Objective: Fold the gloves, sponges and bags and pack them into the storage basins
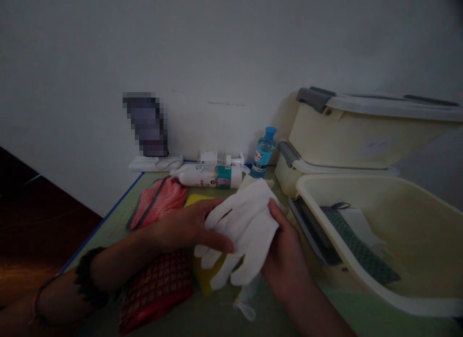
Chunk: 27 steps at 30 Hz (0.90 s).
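Between my two hands is a white fabric glove (246, 216), held above the table with its fingers hanging toward me and to the left. My left hand (197, 228) grips it from the left, the thumb lying across the glove's fingers. On the other side my right hand (287, 250) pinches the cuff edge, thumb on top. Beneath the glove lie a yellow cloth (202, 267) and a dark red checked pouch (159, 284), partly covered by my left forearm. A small white looped item (246, 308) shows below the glove.
An open cream bin (415, 305) at right holds a green patterned cloth item (361, 245) and something white. Stacked lidded bins (347, 134) stand behind it. Along the wall are a blue bottle (263, 153), a lying white bottle (211, 176) and a pink cloth (159, 199).
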Available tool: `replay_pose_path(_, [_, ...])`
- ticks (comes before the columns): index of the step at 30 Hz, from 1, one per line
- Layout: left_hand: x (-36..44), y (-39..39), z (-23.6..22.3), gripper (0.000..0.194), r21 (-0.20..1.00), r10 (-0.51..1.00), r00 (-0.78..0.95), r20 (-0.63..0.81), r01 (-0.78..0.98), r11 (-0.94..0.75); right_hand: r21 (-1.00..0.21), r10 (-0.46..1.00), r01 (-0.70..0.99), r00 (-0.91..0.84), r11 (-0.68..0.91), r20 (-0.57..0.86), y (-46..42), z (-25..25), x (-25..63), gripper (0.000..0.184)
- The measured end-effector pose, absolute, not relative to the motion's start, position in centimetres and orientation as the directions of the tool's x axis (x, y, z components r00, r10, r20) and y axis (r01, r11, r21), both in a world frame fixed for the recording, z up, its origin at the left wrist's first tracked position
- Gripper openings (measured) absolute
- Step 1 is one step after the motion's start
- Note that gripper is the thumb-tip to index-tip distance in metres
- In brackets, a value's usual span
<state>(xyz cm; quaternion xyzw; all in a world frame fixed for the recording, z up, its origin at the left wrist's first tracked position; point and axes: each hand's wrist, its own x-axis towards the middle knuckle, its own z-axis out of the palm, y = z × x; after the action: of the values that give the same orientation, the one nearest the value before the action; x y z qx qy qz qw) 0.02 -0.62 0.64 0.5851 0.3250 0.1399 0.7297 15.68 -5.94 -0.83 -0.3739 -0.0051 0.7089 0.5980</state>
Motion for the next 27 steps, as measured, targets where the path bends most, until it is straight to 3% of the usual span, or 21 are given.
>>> replay_pose_path(5, [0.24, -0.65, 0.5, 0.03, 0.968, 0.693, 0.682, -0.232, 0.095, 0.231, -0.545, 0.933, -0.818, 0.028, -0.185, -0.359, -6.33, -1.07, 15.45, 0.042])
replay_pose_path(9, [0.34, -0.64, 0.39, 0.038, 0.98, 0.745, 0.642, -0.182, 0.06, 0.187, -0.617, 0.964, -0.764, -0.024, -0.188, -0.264, -6.66, -1.3, 14.96, 0.04])
replay_pose_path(14, [0.27, -0.65, 0.33, 0.039, 0.972, 0.675, 0.708, -0.208, 0.07, 0.226, -0.642, 0.935, -0.746, 0.074, -0.178, -0.346, -6.39, -1.6, 14.86, 0.031])
replay_pose_path(18, [0.36, -0.72, 0.65, 0.03, 0.952, 0.622, 0.731, -0.28, 0.128, 0.278, -0.613, 0.89, -0.772, 0.15, -0.166, -0.429, -6.06, -1.42, 15.01, 0.038])
replay_pose_path(27, [0.26, -0.78, 0.38, 0.019, 0.959, 0.618, 0.743, -0.258, 0.12, 0.257, -0.543, 0.925, -0.826, 0.077, -0.15, -0.372, -5.96, -1.86, 15.13, 0.046])
